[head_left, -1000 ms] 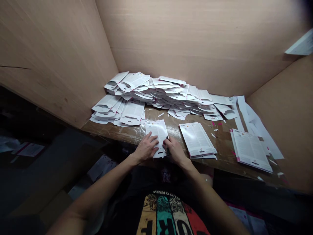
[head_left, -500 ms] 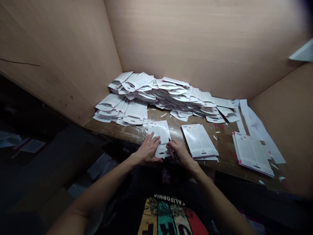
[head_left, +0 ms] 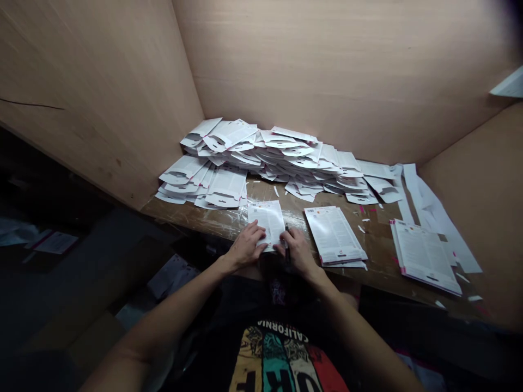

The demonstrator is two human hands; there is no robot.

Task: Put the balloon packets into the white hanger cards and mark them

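A white printed card (head_left: 267, 219) lies near the front edge of the worn brown table (head_left: 376, 239). My left hand (head_left: 246, 246) presses on the card's lower left part with its fingers closed together. My right hand (head_left: 297, 251) rests at the card's lower right corner and holds a thin black pen-like tool (head_left: 287, 239), fingers curled round it. The card's lower end is hidden under both hands.
A big heap of white cards (head_left: 269, 160) fills the back of the table. Two neat stacks (head_left: 334, 234) (head_left: 425, 255) lie to the right, with white strips (head_left: 425, 207) beyond. Wooden panels (head_left: 102, 98) wall in three sides. Small paper scraps dot the table.
The card's lower end with the hang slot showed between my hands a moment ago; now both hands have closed in over it. The black tool now points upright.
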